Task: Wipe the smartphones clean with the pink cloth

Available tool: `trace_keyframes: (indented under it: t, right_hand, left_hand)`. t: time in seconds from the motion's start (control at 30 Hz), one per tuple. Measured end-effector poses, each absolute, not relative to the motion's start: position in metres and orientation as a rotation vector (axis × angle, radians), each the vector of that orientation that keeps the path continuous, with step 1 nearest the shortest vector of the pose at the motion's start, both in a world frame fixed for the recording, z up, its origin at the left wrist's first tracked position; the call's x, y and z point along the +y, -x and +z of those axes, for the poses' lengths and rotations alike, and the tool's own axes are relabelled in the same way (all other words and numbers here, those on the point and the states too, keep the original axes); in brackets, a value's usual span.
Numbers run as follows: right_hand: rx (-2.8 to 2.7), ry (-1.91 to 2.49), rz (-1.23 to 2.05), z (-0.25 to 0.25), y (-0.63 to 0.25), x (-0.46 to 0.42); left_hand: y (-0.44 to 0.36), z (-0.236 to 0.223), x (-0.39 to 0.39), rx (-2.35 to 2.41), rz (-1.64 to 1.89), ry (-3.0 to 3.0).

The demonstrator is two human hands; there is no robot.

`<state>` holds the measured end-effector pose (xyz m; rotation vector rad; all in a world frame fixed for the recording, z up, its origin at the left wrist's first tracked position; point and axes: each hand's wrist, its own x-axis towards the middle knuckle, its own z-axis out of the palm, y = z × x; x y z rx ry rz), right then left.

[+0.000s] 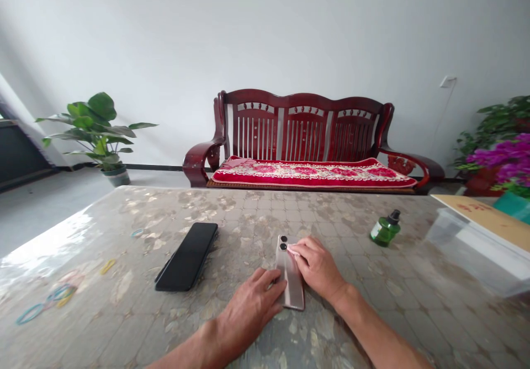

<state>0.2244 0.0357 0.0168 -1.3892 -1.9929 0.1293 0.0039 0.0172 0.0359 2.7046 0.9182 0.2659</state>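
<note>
A pale gold smartphone (293, 286) lies face down on the table, its two round camera lenses at the far end. My left hand (252, 300) grips its left side, with fingers resting on the back. Between the fingertips of my right hand (318, 267) is a small pinkish-white cloth (292, 249), pressed against the phone beside the lenses. Part of the cloth is hidden by the fingers. To the left, apart from both hands, a larger black device with a dark screen (188, 258) lies flat.
A green spray bottle (385, 231) stands right of my hands. Beyond it is a clear plastic box (459, 258) with a tan board (484, 214) on top. Several coloured bands (31, 314) lie at left. A red wooden bench (304, 132) stands behind the patterned table (356, 314).
</note>
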Motion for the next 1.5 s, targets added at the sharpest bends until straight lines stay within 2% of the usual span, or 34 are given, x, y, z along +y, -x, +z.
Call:
trace_keyframes:
  t: [0.33, 1.1, 1.23, 1.43, 1.5]
  right_hand:
    - [-2.228, 1.17, 0.185, 0.024, -0.214, 0.025]
    - [-2.187, 1.377, 0.132, 0.029, -0.219, 0.033]
    - [-2.051, 1.487, 0.241, 0.033, -0.218, 0.032]
    - [-1.795, 1.446, 0.73, 0.03, -0.221, 0.041]
    - [-1.746, 1.428, 0.76, 0.026, -0.222, 0.044]
  left_hand:
    - [-0.005, 0.035, 0.018, 0.884, 0.306, -2.794]
    - [-0.001, 0.035, 0.021, 0.822, 0.329, -2.825]
    - [0.0, 0.035, 0.021, 0.811, 0.341, -2.821]
    - [0.001, 0.035, 0.021, 0.824, 0.336, -2.821]
    - [0.001, 0.035, 0.022, 0.825, 0.338, -2.816]
